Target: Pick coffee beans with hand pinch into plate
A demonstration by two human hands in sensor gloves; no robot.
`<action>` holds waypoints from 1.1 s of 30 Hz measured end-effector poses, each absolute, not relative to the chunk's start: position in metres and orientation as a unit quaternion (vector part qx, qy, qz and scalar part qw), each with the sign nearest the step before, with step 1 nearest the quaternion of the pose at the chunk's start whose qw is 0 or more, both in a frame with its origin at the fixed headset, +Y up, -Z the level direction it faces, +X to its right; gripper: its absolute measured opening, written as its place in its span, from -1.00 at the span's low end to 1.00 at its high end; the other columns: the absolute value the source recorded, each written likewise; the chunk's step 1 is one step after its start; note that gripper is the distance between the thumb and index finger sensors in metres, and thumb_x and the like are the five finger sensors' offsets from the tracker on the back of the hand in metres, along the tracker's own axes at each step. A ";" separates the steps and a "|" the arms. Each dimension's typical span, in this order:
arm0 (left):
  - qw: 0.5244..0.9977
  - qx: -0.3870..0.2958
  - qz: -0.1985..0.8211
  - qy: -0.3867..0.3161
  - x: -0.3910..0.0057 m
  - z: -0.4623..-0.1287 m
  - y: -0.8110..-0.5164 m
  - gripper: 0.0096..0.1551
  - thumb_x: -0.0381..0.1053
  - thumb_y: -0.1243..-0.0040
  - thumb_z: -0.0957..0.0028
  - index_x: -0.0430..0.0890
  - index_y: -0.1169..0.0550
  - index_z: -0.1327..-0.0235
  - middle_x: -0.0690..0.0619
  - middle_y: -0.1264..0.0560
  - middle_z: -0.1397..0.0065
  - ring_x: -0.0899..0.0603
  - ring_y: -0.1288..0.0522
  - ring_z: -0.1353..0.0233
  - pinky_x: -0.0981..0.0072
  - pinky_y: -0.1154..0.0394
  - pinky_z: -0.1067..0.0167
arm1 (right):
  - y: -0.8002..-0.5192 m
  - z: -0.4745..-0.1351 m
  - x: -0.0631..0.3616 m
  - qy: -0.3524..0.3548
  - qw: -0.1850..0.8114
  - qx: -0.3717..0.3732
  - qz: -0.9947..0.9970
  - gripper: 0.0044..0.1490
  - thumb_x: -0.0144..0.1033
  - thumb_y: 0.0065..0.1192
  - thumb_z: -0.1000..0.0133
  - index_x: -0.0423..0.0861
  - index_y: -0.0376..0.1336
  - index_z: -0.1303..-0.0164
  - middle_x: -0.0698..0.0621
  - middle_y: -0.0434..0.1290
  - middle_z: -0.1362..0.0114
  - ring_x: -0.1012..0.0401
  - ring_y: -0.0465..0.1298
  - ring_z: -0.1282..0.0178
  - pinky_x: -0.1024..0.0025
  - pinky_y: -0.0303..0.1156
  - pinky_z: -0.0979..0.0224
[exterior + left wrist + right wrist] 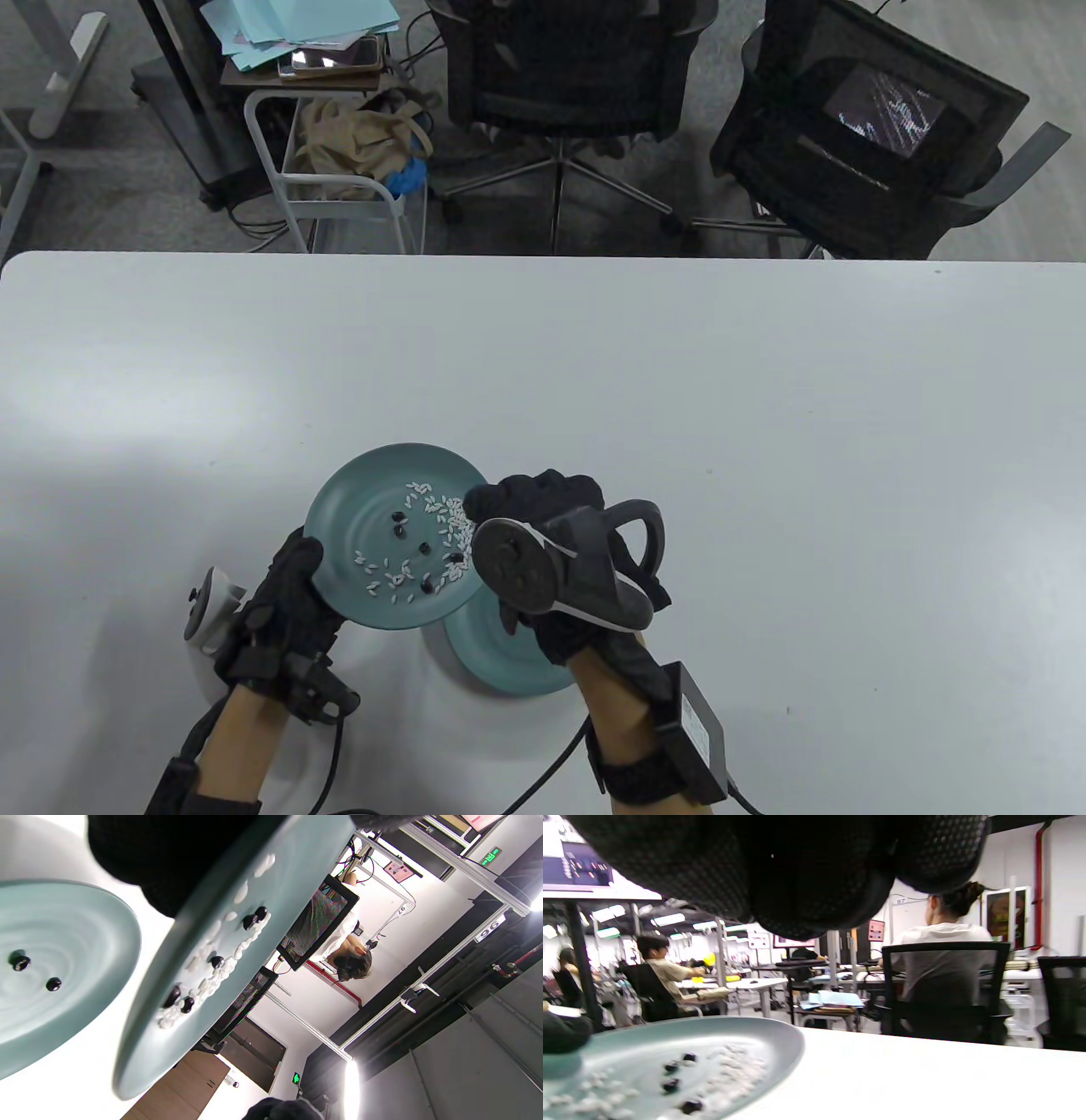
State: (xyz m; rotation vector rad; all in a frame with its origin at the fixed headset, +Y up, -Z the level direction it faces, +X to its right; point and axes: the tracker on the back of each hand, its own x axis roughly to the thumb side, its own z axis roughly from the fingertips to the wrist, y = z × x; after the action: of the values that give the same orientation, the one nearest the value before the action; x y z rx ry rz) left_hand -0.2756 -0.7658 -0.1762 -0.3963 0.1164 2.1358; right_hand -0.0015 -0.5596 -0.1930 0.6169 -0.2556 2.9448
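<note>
Open-plan office or lab-type workroom. White work table in front, two black mesh office chairs behind it on grey carpet floor. Rolling cart with a cloth bag, stack of blue paper folders on a side stand. Right wrist view: rows of desks, people seated at them, monitors, ceiling strip lights. Left wrist view: aluminium frame rails, green exit sign, numbered station tag "96", seated person at a screen.
</note>
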 end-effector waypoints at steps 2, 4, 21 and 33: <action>0.464 -0.161 0.870 0.048 -0.276 -0.176 -0.766 -0.29 0.19 0.04 -0.05 0.02 -0.10 -0.42 -0.10 -0.39 -0.34 -0.28 -0.57 -0.09 0.09 -0.57 0.05 | -0.561 -0.195 0.002 -0.079 0.051 0.189 0.977 -0.55 -0.12 0.40 -0.01 0.01 0.43 -0.07 -0.07 0.64 -0.11 0.09 0.60 0.10 -0.09 0.43 -0.21; 0.463 -0.161 0.870 0.048 -0.276 -0.176 -0.766 -0.29 0.19 0.04 -0.05 0.02 -0.10 -0.42 -0.10 -0.39 -0.34 -0.28 -0.56 -0.09 0.09 -0.57 0.05 | -0.564 -0.197 0.004 -0.068 0.043 0.178 0.981 -0.55 -0.12 0.40 -0.01 0.01 0.43 -0.08 -0.07 0.64 -0.11 0.09 0.60 0.10 -0.09 0.43 -0.21; 0.463 -0.158 0.871 0.052 -0.278 -0.176 -0.765 -0.29 0.20 0.04 -0.05 0.03 -0.10 -0.42 -0.09 -0.38 -0.35 -0.28 -0.56 -0.10 0.09 -0.57 0.04 | -0.615 -0.223 0.008 0.089 -0.018 0.130 0.987 -0.54 -0.14 0.41 -0.02 -0.01 0.43 -0.09 -0.09 0.64 -0.11 0.08 0.61 0.10 -0.10 0.43 -0.20; 0.463 -0.158 0.870 0.055 -0.279 -0.176 -0.764 -0.29 0.20 0.04 -0.05 0.03 -0.09 -0.42 -0.09 -0.38 -0.35 -0.28 -0.56 -0.10 0.09 -0.57 0.04 | -0.650 -0.234 0.005 0.168 -0.054 0.127 0.976 -0.53 -0.14 0.41 -0.02 0.00 0.41 -0.10 -0.09 0.63 -0.12 0.08 0.61 0.08 -0.10 0.43 -0.20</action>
State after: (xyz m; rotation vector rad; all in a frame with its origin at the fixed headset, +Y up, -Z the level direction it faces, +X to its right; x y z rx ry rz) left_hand -0.2792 -0.7645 -0.1757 -0.3896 0.1347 2.1395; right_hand 0.0045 -0.6499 -0.2341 0.4139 0.5482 3.1772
